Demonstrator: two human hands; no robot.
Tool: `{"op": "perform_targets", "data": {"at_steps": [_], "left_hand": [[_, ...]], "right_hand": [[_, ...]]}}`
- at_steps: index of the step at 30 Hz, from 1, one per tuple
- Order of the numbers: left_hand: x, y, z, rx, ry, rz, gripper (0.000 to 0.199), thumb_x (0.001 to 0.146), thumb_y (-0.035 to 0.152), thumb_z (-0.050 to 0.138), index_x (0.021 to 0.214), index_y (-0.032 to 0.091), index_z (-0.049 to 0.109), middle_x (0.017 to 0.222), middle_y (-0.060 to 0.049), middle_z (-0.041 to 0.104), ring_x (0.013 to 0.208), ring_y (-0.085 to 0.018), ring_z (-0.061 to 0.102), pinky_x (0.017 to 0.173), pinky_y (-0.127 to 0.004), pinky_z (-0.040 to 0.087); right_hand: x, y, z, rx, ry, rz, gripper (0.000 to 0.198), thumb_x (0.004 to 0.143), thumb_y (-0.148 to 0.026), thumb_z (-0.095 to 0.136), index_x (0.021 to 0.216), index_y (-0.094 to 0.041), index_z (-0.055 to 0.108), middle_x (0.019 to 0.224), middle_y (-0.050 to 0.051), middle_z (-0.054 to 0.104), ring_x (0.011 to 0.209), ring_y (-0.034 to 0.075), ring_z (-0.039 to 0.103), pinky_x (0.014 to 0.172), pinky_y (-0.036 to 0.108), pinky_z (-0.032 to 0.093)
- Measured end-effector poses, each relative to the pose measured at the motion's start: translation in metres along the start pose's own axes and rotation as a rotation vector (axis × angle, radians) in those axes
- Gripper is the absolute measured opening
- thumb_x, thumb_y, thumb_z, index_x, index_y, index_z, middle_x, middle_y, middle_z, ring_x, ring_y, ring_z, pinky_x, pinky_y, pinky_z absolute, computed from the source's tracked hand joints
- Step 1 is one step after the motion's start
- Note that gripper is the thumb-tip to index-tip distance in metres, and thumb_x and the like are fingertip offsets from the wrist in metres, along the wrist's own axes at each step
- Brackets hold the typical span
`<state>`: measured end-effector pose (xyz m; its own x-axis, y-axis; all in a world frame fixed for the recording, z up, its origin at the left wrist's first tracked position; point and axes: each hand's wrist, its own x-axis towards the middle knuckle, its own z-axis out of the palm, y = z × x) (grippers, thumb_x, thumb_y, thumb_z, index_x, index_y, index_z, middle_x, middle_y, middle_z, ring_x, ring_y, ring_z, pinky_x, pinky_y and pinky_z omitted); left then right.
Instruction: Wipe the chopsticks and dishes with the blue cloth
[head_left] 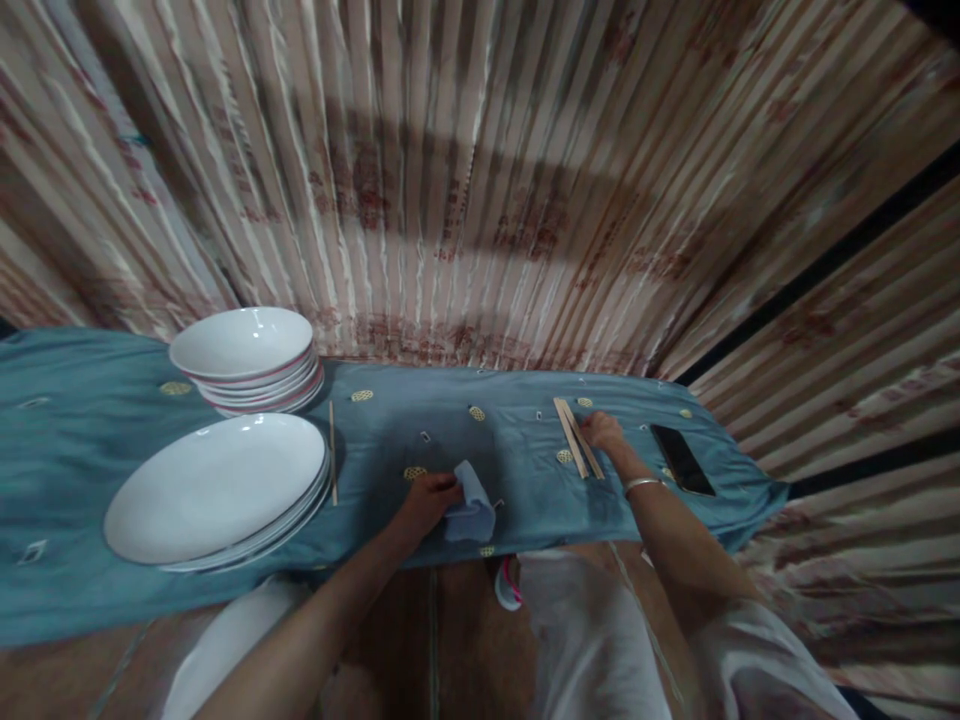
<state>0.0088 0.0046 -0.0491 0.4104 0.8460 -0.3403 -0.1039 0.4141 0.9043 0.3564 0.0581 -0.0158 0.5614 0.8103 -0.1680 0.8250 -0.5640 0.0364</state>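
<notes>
My left hand (429, 503) is closed on the edge of a folded light blue cloth (471, 508), held over the front part of the covered table. My right hand (602, 431) is by a small group of wooden chopsticks (571, 440) lying on the cover. Its fingertips are pinched at the upper part of the right-hand sticks, which lie at a slight angle to the others. A bracelet circles my right wrist. One lone chopstick (334, 455) lies apart, left of my left hand.
A stack of white oval plates (217, 490) stands at the left, with stacked white bowls (244, 345) behind it. A black phone (681, 458) lies to the right of my right hand. The teal tablecloth (517, 400) reaches back to a pleated printed curtain (450, 180).
</notes>
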Motion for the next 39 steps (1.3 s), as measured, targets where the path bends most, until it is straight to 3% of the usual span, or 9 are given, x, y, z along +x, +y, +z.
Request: {"op": "perform_targets", "data": {"at_steps": [6, 15, 17, 22, 26, 32, 36, 39], "left_hand": [[-0.002, 0.0, -0.001, -0.048, 0.013, -0.004, 0.026, 0.044, 0.034, 0.079, 0.054, 0.013, 0.067, 0.053, 0.0, 0.06, 0.054, -0.012, 0.05, 0.057, -0.024, 0.035], [-0.002, -0.013, -0.005, 0.032, -0.044, 0.03, 0.031, 0.049, 0.04, 0.079, 0.054, 0.012, 0.065, 0.047, 0.002, 0.05, 0.05, -0.009, 0.04, 0.051, -0.023, 0.027], [-0.003, -0.012, -0.007, 0.041, -0.043, 0.037, 0.032, 0.049, 0.041, 0.078, 0.053, 0.012, 0.063, 0.047, 0.003, 0.048, 0.049, -0.008, 0.037, 0.051, -0.023, 0.025], [-0.01, -0.013, -0.018, 0.059, -0.054, 0.073, 0.027, 0.053, 0.034, 0.076, 0.052, 0.013, 0.059, 0.05, 0.003, 0.047, 0.051, -0.008, 0.037, 0.053, -0.023, 0.028], [-0.022, -0.018, -0.027, 0.12, -0.128, 0.067, 0.02, 0.056, 0.027, 0.073, 0.051, 0.013, 0.058, 0.049, 0.004, 0.044, 0.052, -0.008, 0.033, 0.051, -0.023, 0.026], [-0.04, -0.02, -0.031, 0.112, -0.202, 0.135, 0.009, 0.056, 0.014, 0.067, 0.064, 0.014, 0.062, 0.062, 0.002, 0.055, 0.061, -0.011, 0.042, 0.056, -0.023, 0.035], [-0.045, -0.017, -0.027, 0.079, -0.198, 0.134, 0.017, 0.055, 0.01, 0.067, 0.071, 0.015, 0.064, 0.066, 0.002, 0.059, 0.067, -0.013, 0.048, 0.063, -0.025, 0.041], [-0.047, -0.016, -0.026, 0.066, -0.173, 0.146, 0.018, 0.055, 0.009, 0.068, 0.071, 0.016, 0.063, 0.064, 0.002, 0.057, 0.069, -0.014, 0.051, 0.064, -0.026, 0.042]], "right_hand": [[-0.031, -0.033, -0.006, -0.025, 0.055, -0.209, 0.029, 0.095, -0.022, 0.044, 0.1, -0.01, 0.07, 0.1, 0.022, 0.069, 0.097, 0.026, 0.067, 0.084, 0.036, 0.047], [-0.105, -0.163, -0.006, 0.091, -0.035, -0.763, 0.025, 0.09, -0.02, 0.05, 0.101, -0.021, 0.073, 0.104, 0.006, 0.074, 0.1, 0.017, 0.066, 0.082, 0.021, 0.042], [-0.121, -0.191, -0.009, 0.131, -0.088, -0.928, 0.025, 0.089, -0.018, 0.051, 0.101, -0.019, 0.073, 0.104, 0.006, 0.074, 0.097, 0.017, 0.066, 0.082, 0.022, 0.043], [-0.153, -0.246, -0.013, 0.173, -0.198, -1.151, 0.023, 0.087, -0.016, 0.055, 0.098, -0.017, 0.074, 0.1, 0.004, 0.075, 0.093, 0.015, 0.066, 0.078, 0.021, 0.043], [-0.175, -0.274, -0.007, 0.082, -0.272, -1.255, 0.021, 0.087, -0.027, 0.06, 0.097, -0.017, 0.074, 0.096, 0.005, 0.075, 0.089, 0.017, 0.067, 0.073, 0.022, 0.045], [-0.201, -0.295, 0.006, -0.094, -0.191, -1.314, 0.046, 0.088, -0.053, 0.055, 0.098, -0.011, 0.072, 0.099, 0.015, 0.074, 0.092, 0.026, 0.069, 0.072, 0.029, 0.05], [-0.207, -0.302, 0.011, -0.101, -0.158, -1.309, 0.043, 0.086, -0.05, 0.058, 0.103, -0.012, 0.071, 0.101, 0.016, 0.073, 0.097, 0.027, 0.068, 0.077, 0.03, 0.052], [-0.209, -0.304, 0.012, -0.056, -0.143, -1.274, 0.033, 0.085, -0.038, 0.058, 0.102, -0.012, 0.071, 0.1, 0.016, 0.074, 0.096, 0.027, 0.069, 0.077, 0.031, 0.052]]}}
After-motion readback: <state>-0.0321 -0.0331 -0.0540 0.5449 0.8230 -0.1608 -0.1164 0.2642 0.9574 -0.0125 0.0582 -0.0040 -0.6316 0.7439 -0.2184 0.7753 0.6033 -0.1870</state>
